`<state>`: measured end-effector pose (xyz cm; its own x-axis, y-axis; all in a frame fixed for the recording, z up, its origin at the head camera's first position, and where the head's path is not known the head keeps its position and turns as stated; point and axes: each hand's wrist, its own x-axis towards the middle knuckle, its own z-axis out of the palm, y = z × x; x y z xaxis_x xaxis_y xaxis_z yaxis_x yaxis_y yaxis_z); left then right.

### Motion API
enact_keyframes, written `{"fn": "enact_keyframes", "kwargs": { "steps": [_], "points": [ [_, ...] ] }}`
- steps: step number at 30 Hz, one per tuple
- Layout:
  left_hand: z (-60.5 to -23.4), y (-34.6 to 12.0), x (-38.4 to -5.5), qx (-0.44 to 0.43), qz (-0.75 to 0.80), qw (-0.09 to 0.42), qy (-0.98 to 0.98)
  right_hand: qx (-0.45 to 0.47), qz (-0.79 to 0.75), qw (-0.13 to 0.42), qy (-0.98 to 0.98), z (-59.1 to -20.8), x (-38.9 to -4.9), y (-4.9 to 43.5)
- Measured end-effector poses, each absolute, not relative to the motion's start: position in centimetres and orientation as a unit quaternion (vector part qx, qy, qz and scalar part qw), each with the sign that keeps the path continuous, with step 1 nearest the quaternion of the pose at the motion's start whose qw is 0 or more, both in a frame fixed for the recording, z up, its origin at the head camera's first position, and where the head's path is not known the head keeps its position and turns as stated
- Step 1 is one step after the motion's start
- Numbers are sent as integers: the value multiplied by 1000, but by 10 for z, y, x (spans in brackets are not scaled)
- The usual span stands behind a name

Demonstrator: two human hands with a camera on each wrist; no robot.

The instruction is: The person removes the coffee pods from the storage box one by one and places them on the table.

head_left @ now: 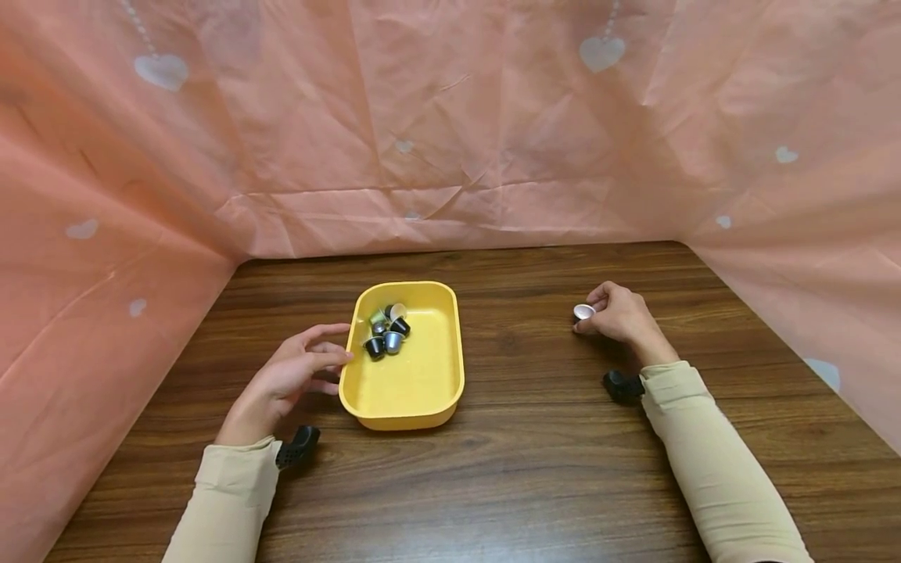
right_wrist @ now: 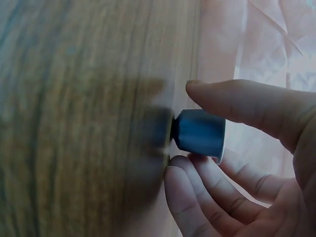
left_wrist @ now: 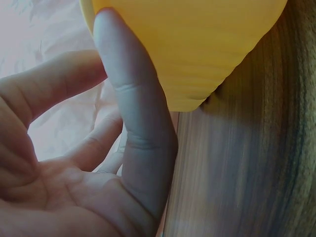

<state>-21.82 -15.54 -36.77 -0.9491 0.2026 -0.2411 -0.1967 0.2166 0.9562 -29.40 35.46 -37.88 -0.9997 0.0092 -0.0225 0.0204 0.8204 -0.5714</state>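
Note:
A coffee capsule [right_wrist: 201, 132] stands on the table with its pale lid up, blue-grey in the right wrist view. My right hand [head_left: 619, 314] pinches it, thumb on one side and curled fingers on the other. In the head view the white lid [head_left: 583, 311] shows just beyond the fingertips. Left of centre is a yellow tray [head_left: 403, 423]. My left hand [head_left: 292, 371] is beside its left wall, the fingers loosely extended and touching the rim. Several capsules [head_left: 393, 342], black, silver-blue and green, lie bunched in the tray's upper left part.
The brown wood-grain table [head_left: 507, 485] runs under everything. Pink curtain [head_left: 486, 156] with pale hearts encloses the back and both sides. A black wrist camera [head_left: 299, 446] juts out from the left sleeve, and another black camera [head_left: 622, 386] from the right.

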Motion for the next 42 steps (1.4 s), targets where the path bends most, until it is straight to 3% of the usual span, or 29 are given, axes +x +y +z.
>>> {"fn": "enact_keyframes", "kwargs": {
  "steps": [7, 17, 22, 42],
  "points": [
    [-368, -155, -217, 3, 627, 156, 763, -4, -294, 25, 955, -365, -287, 357],
    [-367, -156, -217, 5, 628, 154, 763, 19, -352, -81, 932, -333, -275, 357],
    [-368, -156, -217, 5, 628, 154, 762, 11, -393, -105, 913, -322, -271, 347],
    [-371, -156, -221, -9, 644, 154, 749, -74, -458, -33, 885, -320, -282, 255]
  ]
}}
